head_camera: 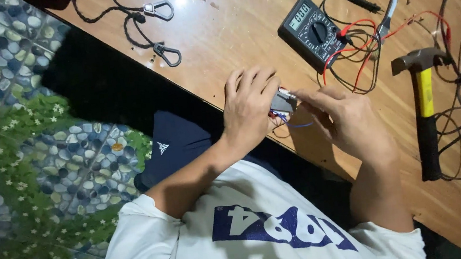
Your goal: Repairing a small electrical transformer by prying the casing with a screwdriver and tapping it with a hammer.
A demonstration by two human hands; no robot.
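From the head camera, both hands meet at the near edge of a wooden table. The left hand curls its fingers around a small grey component, pinching it from the left side; the right hand comes in from the other side with thumb and forefinger closed on the same piece. Thin red and blue wires hang out beneath the part, looping just off the table's edge, above the person's lap.

Just beyond the hands sits a dark multimeter with a lit display, its red and black leads tangled beside it. Pliers lie near the leads. Further right, a hammer with a yellow and black handle lies lengthwise, well apart from the hands. More cables trail along the right side. At the far left of the table, a black cord with two metal clips rests.

The component is held over the table's edge rather than on it, so a slip in either pinch would likely drop it to the patterned floor. The fine wires look fragile, and a tug from the right hand could strain or snap them at their joints. The meter's loose leads lie close enough that a stray movement could snag them.
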